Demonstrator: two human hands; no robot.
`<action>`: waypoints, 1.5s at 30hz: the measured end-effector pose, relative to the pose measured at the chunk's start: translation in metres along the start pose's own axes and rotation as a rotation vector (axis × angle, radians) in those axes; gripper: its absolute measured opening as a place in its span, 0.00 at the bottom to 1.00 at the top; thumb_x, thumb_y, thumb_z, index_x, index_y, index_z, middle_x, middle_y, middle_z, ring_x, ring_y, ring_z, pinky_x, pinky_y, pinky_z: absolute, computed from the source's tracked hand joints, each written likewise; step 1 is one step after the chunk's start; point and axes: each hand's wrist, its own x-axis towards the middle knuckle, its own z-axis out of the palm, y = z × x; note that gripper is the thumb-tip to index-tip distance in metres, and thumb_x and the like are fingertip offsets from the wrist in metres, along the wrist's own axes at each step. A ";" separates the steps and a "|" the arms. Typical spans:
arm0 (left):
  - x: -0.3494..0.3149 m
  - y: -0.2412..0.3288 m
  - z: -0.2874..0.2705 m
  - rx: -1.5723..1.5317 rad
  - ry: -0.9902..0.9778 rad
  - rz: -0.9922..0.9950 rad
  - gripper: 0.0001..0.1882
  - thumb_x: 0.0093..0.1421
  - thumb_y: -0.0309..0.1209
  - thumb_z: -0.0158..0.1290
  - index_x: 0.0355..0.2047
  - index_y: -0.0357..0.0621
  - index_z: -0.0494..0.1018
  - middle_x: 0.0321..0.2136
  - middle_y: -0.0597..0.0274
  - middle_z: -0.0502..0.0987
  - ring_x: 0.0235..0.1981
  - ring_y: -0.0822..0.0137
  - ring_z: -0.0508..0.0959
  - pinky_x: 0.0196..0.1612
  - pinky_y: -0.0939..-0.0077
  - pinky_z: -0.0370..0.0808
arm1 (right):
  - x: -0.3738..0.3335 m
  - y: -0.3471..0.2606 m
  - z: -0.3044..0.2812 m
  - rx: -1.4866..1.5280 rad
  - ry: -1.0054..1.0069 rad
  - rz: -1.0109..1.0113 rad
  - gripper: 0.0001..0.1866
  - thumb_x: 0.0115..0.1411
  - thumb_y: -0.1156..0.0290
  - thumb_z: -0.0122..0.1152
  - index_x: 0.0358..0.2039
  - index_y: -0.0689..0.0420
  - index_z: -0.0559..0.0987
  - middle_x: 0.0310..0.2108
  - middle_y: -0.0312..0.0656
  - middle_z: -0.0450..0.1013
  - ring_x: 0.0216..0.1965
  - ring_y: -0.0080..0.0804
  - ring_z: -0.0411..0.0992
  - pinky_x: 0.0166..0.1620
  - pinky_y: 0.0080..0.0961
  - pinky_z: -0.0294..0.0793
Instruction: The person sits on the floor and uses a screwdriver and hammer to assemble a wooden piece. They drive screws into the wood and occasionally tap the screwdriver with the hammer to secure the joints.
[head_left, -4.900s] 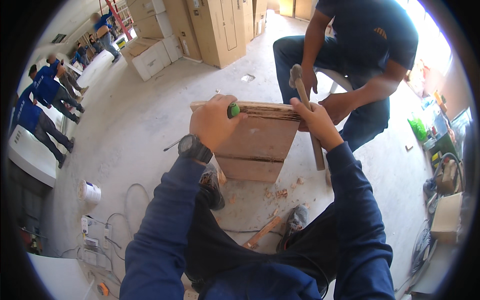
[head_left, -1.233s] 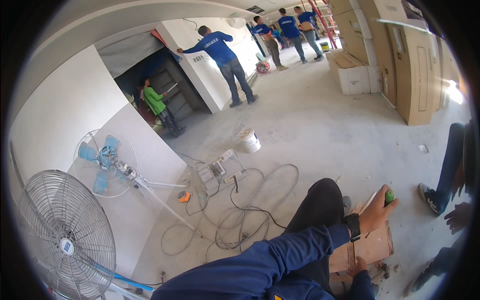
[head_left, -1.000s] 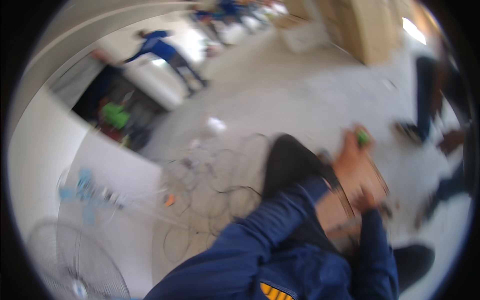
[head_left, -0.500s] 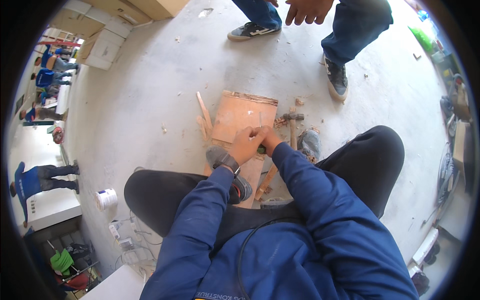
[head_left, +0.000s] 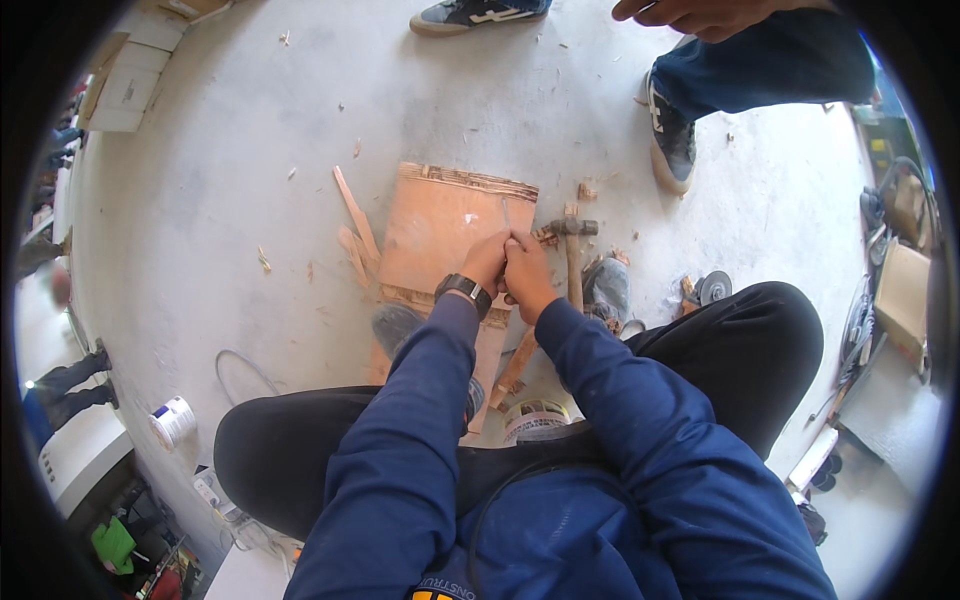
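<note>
My left hand, with a dark watch at its wrist, and my right hand are closed together over the right side of a square wooden board. A thin grey metal shaft reaches from my fingers toward the board's far edge. My fists hide the rest of this tool, so I cannot make out its kind. The board's far edge is splintered and dark. Just right of it, a hammer with a wooden handle lies on the floor.
Wood strips and chips lie around the board. My shoes flank it. Beyond, another person stands, a hand hanging at upper right. A disc-shaped tool rests by my right knee, a white bucket at left, another bucket between my legs.
My view has shifted, so the board sits further left in it. Both hands stay closed together, and the right now covers more of the tool. The other person's hand has moved right.
</note>
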 end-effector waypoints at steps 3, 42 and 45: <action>0.014 -0.011 0.005 -0.178 0.070 -0.216 0.14 0.68 0.41 0.46 0.37 0.46 0.75 0.20 0.63 0.72 0.12 0.68 0.67 0.11 0.72 0.58 | 0.005 -0.002 0.000 0.042 0.020 0.035 0.20 0.73 0.60 0.45 0.62 0.48 0.73 0.27 0.33 0.71 0.17 0.21 0.65 0.18 0.24 0.61; 0.027 -0.016 -0.002 0.625 0.252 -0.088 0.17 0.70 0.39 0.44 0.47 0.40 0.74 0.47 0.36 0.78 0.50 0.36 0.76 0.54 0.50 0.72 | 0.047 0.078 0.017 0.482 -0.059 -0.076 0.20 0.74 0.59 0.46 0.59 0.55 0.74 0.57 0.40 0.74 0.57 0.31 0.71 0.59 0.26 0.69; 0.022 -0.009 0.007 0.677 0.301 -0.113 0.18 0.70 0.41 0.43 0.47 0.40 0.74 0.45 0.35 0.78 0.50 0.36 0.76 0.54 0.48 0.71 | 0.046 0.075 0.015 0.779 -0.176 0.067 0.20 0.72 0.56 0.47 0.55 0.53 0.76 0.52 0.39 0.76 0.53 0.29 0.73 0.56 0.26 0.70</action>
